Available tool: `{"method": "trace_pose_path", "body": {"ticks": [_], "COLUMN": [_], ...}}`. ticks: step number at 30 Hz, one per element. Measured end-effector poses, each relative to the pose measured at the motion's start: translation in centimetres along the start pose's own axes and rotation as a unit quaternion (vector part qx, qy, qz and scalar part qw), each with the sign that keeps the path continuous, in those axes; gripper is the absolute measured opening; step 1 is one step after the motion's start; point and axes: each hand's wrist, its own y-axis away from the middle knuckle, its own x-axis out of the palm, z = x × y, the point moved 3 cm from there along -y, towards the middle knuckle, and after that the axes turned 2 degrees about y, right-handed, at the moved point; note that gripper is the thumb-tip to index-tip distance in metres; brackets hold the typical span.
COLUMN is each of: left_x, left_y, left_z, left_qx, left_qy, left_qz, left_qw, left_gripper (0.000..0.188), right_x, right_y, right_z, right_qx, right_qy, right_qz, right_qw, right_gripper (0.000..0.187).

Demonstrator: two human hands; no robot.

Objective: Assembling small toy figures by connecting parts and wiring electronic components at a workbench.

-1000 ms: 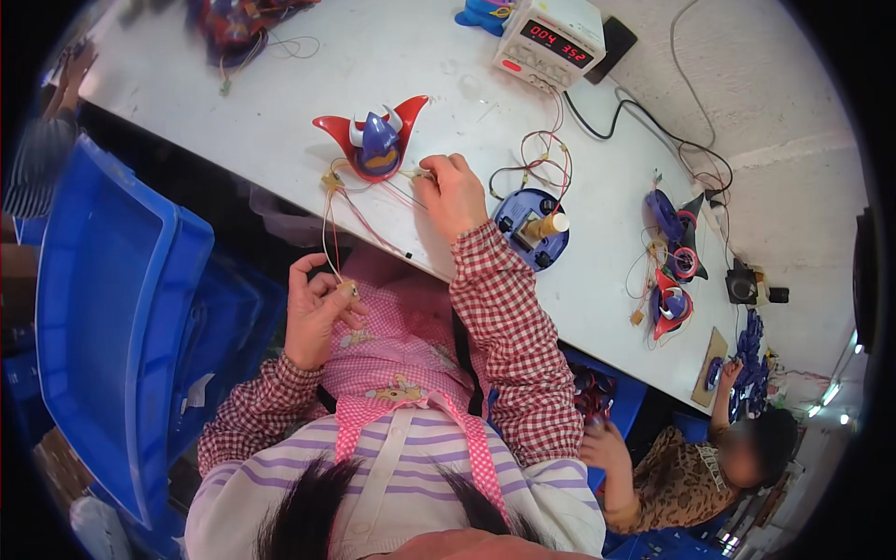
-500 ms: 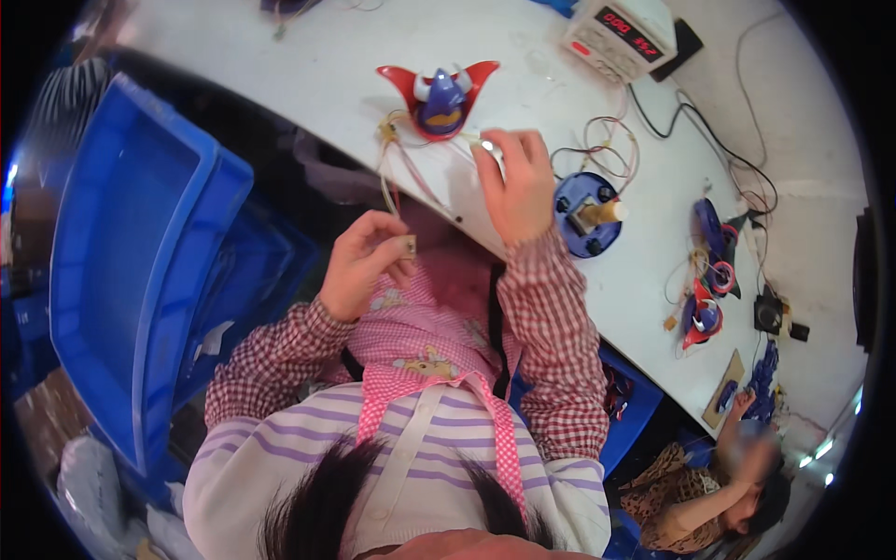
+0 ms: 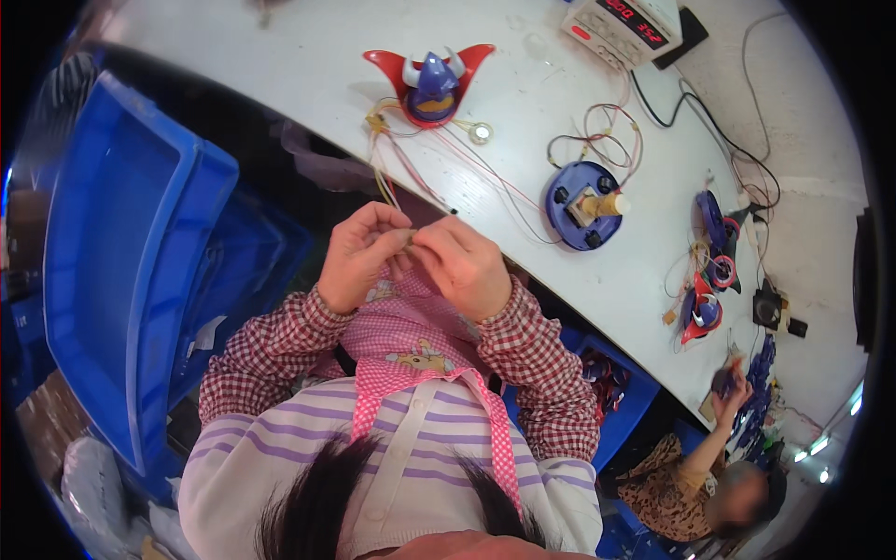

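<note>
Close to the table's front edge, my left hand (image 3: 357, 257) pinches a small circuit board (image 3: 410, 240) that mostly hides between the fingertips. My right hand (image 3: 467, 268) meets it there, thumb and forefinger closed on the same spot. Thin wires (image 3: 383, 173) rise from my fingers to a purple horned toy head (image 3: 432, 86) with red wings, standing on the table. A round silver disc (image 3: 480, 133) on a yellow wire lies beside the toy head. Long thin wires run right to a round blue base (image 3: 585, 205) carrying a motor-like metal part and a yellowish cylinder.
A white power supply (image 3: 623, 30) with a red display stands at the back right. More winged toy parts (image 3: 705, 303) lie on the table's right. Blue bins (image 3: 112, 261) stand at left; another blue bin (image 3: 635, 401) is below the table. Another person (image 3: 691, 485) works at lower right.
My right hand has left the silver disc, now lying on the table, and come down-left to my left hand's fingertips. The other person's arm has shifted.
</note>
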Motion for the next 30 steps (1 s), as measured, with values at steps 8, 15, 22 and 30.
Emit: {"method": "trace_pose_path", "body": {"ticks": [8, 15, 22, 30], "left_x": [0.5, 1.9, 10.4, 16.2], "left_y": [-0.6, 0.3, -4.6, -11.3], "left_z": [0.7, -2.0, -5.1, 0.1], "left_qx": [-0.041, 0.066, 0.398, 0.362], "left_qy": [-0.011, -0.375, -0.545, -0.624], "left_qz": [0.030, 0.066, 0.173, 0.198], "left_qw": [0.999, 0.922, 0.717, 0.664], "left_gripper": [0.011, 0.024, 0.083, 0.124], "right_x": [0.3, -2.8, -13.8, -13.5], "right_y": [2.1, 3.3, 5.0, 3.0], "right_z": [-0.5, 0.6, -3.5, -6.5], "right_qx": [-0.024, 0.020, 0.216, 0.203], "right_qy": [0.045, 0.056, 0.113, 0.169], "right_qz": [-0.031, -0.069, -0.248, -0.203], "right_qw": [0.998, 0.996, 0.938, 0.943], "right_gripper": [0.021, 0.031, 0.054, 0.035]}}
